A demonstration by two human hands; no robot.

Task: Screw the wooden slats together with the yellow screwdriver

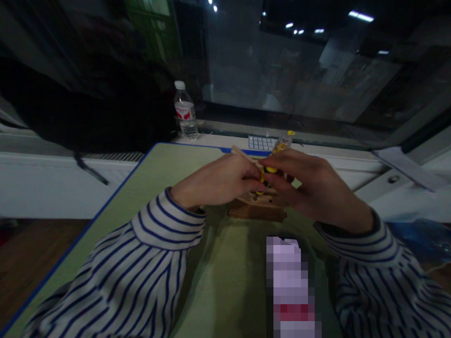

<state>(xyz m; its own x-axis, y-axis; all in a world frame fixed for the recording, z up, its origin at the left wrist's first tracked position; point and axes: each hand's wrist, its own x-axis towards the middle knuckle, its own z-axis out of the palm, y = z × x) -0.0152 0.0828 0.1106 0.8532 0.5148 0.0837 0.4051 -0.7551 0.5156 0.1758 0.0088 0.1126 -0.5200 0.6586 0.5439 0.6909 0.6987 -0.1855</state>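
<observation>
My left hand (225, 180) reaches in with thumb and fingers pinched on a small yellow-and-black piece (261, 182). Fingertips of my right hand (306, 183) close on another small yellow-and-black piece (271, 169), right beside the first. I cannot tell whether the two pieces are joined. Under both hands is a light wooden object (269, 199) with small dark holes, partly hidden by my fingers. It sits above a darker brown wooden base (257, 212) on the table. Behind my right hand a clear container with a yellow cap (291, 133) shows yellow contents.
The pale green table (225, 281) has a blue edge. A water bottle (186, 115) stands on the sill at the back left, near a dark cloth-like mass (88, 103). A blurred-out pale purple item (291, 281) lies in front. A blue-and-white grid-patterned item (261, 142) is by the window.
</observation>
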